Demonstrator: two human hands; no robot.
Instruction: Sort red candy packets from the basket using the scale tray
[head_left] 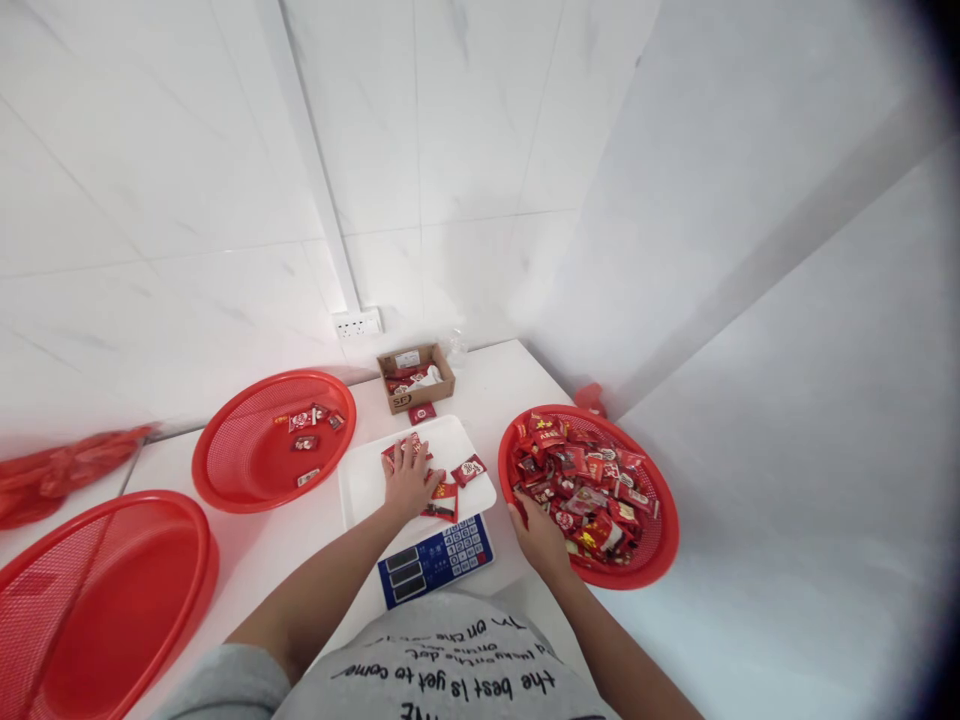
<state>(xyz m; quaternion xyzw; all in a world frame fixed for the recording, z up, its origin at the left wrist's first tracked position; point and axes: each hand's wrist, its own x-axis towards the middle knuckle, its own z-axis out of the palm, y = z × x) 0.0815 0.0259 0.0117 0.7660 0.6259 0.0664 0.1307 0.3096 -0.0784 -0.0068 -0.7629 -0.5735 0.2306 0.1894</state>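
Observation:
My left hand (409, 480) lies flat with fingers spread on the white tray of a scale (360, 485), covering some red candy packets (442, 500). Another red packet (469, 469) lies on the tray just right of the hand. My right hand (536, 535) rests at the near-left rim of a red basket (660, 550) full of several red candy packets (585, 485); its fingers curl at the rim and what they hold, if anything, is hidden. The scale's blue keypad panel (435, 570) faces me.
A red basket (225, 480) at the left holds a few packets (304, 420). A larger red basket (97, 600) sits at the near left. A small cardboard box (416, 378) stands at the back, with a wall socket (358, 322) behind it. Red bags (60, 470) lie at far left.

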